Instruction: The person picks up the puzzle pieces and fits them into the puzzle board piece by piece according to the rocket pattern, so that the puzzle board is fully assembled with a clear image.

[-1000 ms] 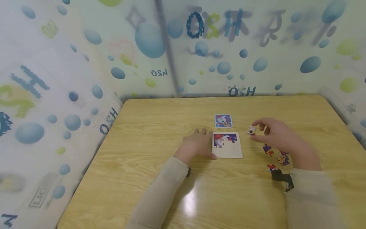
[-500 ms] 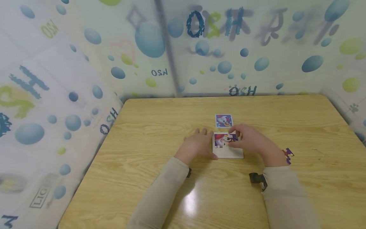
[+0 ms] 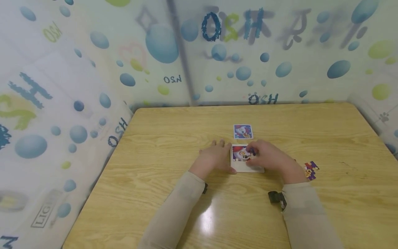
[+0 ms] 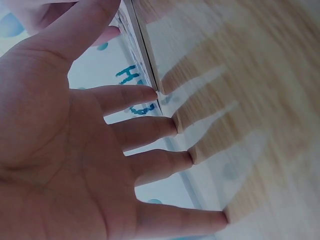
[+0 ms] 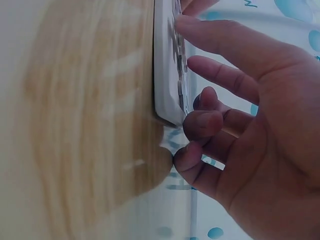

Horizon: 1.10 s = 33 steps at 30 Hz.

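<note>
A small white puzzle board (image 3: 242,168) lies on the table, its upper part filled with joined pieces of a cartoon picture. Along its left edge rests my left hand (image 3: 214,157), fingers spread; in the left wrist view, fingertips (image 4: 182,159) touch the tabletop. Over the board's right side, my right hand (image 3: 269,158) pinches a white-and-dark puzzle piece (image 3: 247,156) between thumb and index finger, down at the assembled part. The right wrist view shows the thumb (image 5: 215,35) at the board's face and the other fingers curled. Much of the piece and the board's upper right is hidden.
A square picture card (image 3: 243,131) with a similar cartoon lies just behind the board. Loose puzzle pieces (image 3: 310,170) lie right of the board, partly covered by my right forearm. A patterned wall (image 3: 217,69) borders the wooden table (image 3: 161,138) at the back.
My right hand has carried the puzzle piece left from beside the board onto it, then lowered it slightly against the assembled pieces. My left hand has stayed in place.
</note>
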Each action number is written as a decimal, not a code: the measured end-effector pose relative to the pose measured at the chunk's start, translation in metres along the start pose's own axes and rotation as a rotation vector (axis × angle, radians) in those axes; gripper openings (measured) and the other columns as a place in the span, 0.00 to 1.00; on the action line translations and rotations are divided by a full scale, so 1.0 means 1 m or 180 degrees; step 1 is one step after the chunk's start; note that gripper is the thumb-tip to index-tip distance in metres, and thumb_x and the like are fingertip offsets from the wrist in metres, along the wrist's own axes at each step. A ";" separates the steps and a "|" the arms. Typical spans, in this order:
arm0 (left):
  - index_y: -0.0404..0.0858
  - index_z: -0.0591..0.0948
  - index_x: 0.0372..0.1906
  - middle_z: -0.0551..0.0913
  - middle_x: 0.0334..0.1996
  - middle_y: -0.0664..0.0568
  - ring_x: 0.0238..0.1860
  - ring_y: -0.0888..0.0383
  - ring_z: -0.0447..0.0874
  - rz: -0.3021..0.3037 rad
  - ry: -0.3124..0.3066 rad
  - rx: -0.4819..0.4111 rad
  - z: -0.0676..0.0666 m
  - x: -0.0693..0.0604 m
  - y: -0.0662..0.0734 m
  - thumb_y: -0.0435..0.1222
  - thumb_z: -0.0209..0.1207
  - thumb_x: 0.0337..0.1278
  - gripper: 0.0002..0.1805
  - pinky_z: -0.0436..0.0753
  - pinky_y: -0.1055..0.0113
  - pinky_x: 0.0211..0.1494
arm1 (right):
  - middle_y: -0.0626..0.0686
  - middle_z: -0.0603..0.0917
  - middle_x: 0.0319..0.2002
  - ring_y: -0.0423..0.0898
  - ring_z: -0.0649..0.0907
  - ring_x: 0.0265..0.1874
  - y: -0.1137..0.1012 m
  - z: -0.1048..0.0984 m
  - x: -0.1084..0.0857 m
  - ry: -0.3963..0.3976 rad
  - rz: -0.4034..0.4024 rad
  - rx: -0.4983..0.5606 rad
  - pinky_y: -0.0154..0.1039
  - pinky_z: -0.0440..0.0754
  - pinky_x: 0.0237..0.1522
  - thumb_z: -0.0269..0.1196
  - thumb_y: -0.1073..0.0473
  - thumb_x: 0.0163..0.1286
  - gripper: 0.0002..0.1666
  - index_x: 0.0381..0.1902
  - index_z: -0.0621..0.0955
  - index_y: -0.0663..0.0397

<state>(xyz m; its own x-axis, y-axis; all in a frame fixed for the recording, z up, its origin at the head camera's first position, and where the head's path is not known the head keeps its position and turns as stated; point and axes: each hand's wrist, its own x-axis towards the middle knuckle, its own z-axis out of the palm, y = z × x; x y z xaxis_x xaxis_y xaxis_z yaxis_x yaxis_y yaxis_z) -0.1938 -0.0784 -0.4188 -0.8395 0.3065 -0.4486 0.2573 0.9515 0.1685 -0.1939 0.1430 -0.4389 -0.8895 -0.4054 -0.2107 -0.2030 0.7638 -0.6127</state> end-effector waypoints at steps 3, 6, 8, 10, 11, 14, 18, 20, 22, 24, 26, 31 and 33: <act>0.53 0.56 0.87 0.48 0.89 0.47 0.88 0.37 0.45 -0.0011 0.0009 0.0023 0.000 0.000 0.000 0.66 0.74 0.52 0.62 0.61 0.18 0.75 | 0.55 0.82 0.44 0.50 0.78 0.43 0.000 0.001 0.001 -0.0017 0.0012 -0.0029 0.45 0.78 0.46 0.76 0.53 0.68 0.26 0.60 0.84 0.56; 0.53 0.56 0.87 0.48 0.89 0.47 0.88 0.37 0.45 -0.0012 0.0015 0.0030 0.000 -0.001 0.000 0.66 0.74 0.52 0.62 0.61 0.18 0.75 | 0.56 0.82 0.46 0.51 0.78 0.44 -0.002 0.001 0.001 -0.0033 0.0045 -0.0054 0.47 0.79 0.48 0.75 0.53 0.68 0.26 0.60 0.84 0.55; 0.53 0.56 0.87 0.48 0.89 0.47 0.88 0.37 0.45 -0.0010 0.0011 0.0024 -0.001 -0.001 0.000 0.66 0.74 0.52 0.62 0.61 0.18 0.75 | 0.57 0.82 0.48 0.52 0.78 0.45 -0.004 0.002 0.001 -0.0055 0.0072 -0.0081 0.48 0.79 0.49 0.75 0.53 0.68 0.27 0.61 0.83 0.54; 0.53 0.56 0.87 0.48 0.89 0.46 0.88 0.37 0.45 -0.0002 0.0002 0.0016 -0.002 -0.002 0.001 0.66 0.73 0.52 0.62 0.60 0.18 0.75 | 0.58 0.81 0.49 0.53 0.77 0.46 -0.006 0.002 0.001 -0.0075 0.0111 -0.0102 0.49 0.79 0.50 0.75 0.52 0.68 0.27 0.62 0.83 0.53; 0.53 0.56 0.87 0.48 0.89 0.46 0.88 0.37 0.45 0.0003 -0.0002 0.0006 -0.002 -0.002 0.001 0.65 0.74 0.52 0.62 0.60 0.17 0.75 | 0.58 0.81 0.50 0.53 0.77 0.46 -0.006 0.001 0.000 -0.0084 0.0124 -0.0119 0.49 0.80 0.50 0.75 0.52 0.68 0.27 0.62 0.83 0.53; 0.53 0.56 0.87 0.49 0.89 0.46 0.88 0.37 0.45 0.0004 -0.0008 0.0002 -0.003 -0.003 0.001 0.66 0.73 0.52 0.62 0.60 0.18 0.75 | 0.58 0.81 0.50 0.53 0.77 0.47 -0.008 0.001 -0.001 -0.0074 0.0142 -0.0138 0.50 0.80 0.51 0.76 0.52 0.68 0.27 0.61 0.83 0.52; 0.53 0.56 0.87 0.48 0.89 0.46 0.88 0.37 0.45 -0.0002 -0.0008 0.0001 -0.003 -0.003 0.001 0.66 0.74 0.52 0.62 0.60 0.18 0.76 | 0.57 0.81 0.47 0.53 0.78 0.45 -0.008 0.000 -0.002 -0.0026 0.0117 -0.0074 0.48 0.79 0.48 0.75 0.53 0.68 0.24 0.59 0.84 0.52; 0.53 0.56 0.87 0.49 0.89 0.46 0.88 0.37 0.45 -0.0006 -0.0003 0.0002 -0.003 -0.003 0.002 0.66 0.74 0.51 0.62 0.60 0.18 0.75 | 0.56 0.81 0.44 0.52 0.78 0.43 -0.008 -0.001 -0.002 -0.0007 0.0069 -0.0042 0.45 0.78 0.44 0.74 0.53 0.69 0.22 0.58 0.84 0.53; 0.53 0.56 0.87 0.49 0.89 0.46 0.88 0.37 0.45 -0.0016 0.0007 0.0015 -0.003 -0.002 0.002 0.66 0.74 0.51 0.62 0.60 0.18 0.76 | 0.54 0.80 0.41 0.50 0.77 0.41 -0.008 -0.001 -0.002 0.0008 0.0049 -0.0025 0.43 0.76 0.43 0.73 0.54 0.70 0.20 0.57 0.85 0.53; 0.53 0.56 0.87 0.49 0.89 0.46 0.88 0.37 0.45 -0.0020 0.0013 0.0023 -0.003 -0.002 0.002 0.66 0.74 0.51 0.63 0.60 0.18 0.75 | 0.54 0.80 0.39 0.50 0.77 0.40 -0.008 -0.001 -0.002 -0.0001 0.0031 -0.0021 0.42 0.76 0.41 0.73 0.55 0.71 0.18 0.55 0.85 0.54; 0.53 0.56 0.87 0.49 0.89 0.46 0.88 0.37 0.45 -0.0024 0.0014 0.0028 -0.003 -0.001 0.002 0.66 0.74 0.51 0.63 0.60 0.18 0.75 | 0.53 0.80 0.39 0.49 0.77 0.39 -0.009 -0.001 -0.002 -0.0019 0.0025 -0.0015 0.41 0.76 0.41 0.72 0.56 0.71 0.16 0.54 0.86 0.54; 0.53 0.56 0.87 0.49 0.89 0.46 0.88 0.37 0.46 -0.0042 0.0009 0.0020 -0.002 -0.001 0.002 0.66 0.75 0.50 0.62 0.61 0.17 0.75 | 0.53 0.80 0.37 0.49 0.77 0.39 -0.011 -0.002 -0.002 -0.0042 0.0015 -0.0005 0.41 0.76 0.41 0.71 0.58 0.71 0.14 0.52 0.87 0.55; 0.53 0.57 0.87 0.49 0.89 0.46 0.88 0.38 0.46 -0.0045 0.0015 0.0015 -0.002 0.000 0.002 0.66 0.75 0.50 0.63 0.60 0.17 0.75 | 0.53 0.81 0.38 0.49 0.78 0.39 -0.010 -0.004 -0.004 -0.0025 0.0018 0.0017 0.41 0.76 0.42 0.71 0.58 0.71 0.14 0.53 0.87 0.54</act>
<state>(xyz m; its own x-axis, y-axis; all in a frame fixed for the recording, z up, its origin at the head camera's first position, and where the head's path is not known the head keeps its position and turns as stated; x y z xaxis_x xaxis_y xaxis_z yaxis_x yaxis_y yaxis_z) -0.1937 -0.0762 -0.4170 -0.8454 0.2929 -0.4467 0.2477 0.9559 0.1579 -0.1901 0.1387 -0.4293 -0.8874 -0.4051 -0.2201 -0.1958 0.7633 -0.6157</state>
